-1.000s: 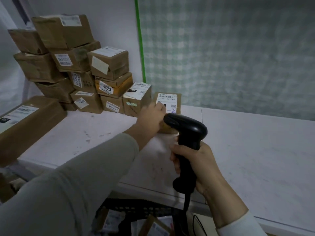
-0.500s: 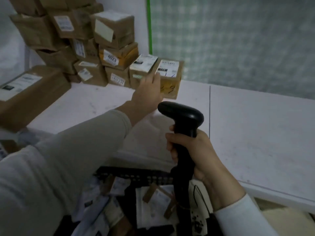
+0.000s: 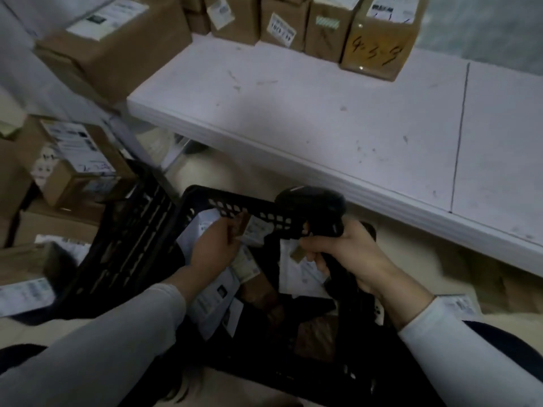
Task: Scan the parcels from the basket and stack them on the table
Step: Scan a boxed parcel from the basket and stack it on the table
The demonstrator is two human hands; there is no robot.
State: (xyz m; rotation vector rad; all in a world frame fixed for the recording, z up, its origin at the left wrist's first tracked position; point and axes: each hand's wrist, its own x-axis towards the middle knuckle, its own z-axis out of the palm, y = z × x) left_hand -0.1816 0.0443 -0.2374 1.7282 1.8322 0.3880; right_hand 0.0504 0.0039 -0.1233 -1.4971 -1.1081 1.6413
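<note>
parcels crowd basket below table edge, right hand holding scanner.

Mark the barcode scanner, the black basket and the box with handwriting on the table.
barcode scanner point(image 3: 314, 204), head view, on its black head.
black basket point(image 3: 252, 205), head view, on its far perforated rim.
box with handwriting point(image 3: 379, 51), head view, on its marked front face.

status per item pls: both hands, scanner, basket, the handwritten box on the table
left hand: down in the basket over the parcels; grip unclear, blurred
right hand: grips the scanner
scanner: held, head above the basket rim
basket: below the table edge, parcels inside
handwritten box: upright on the table
</note>
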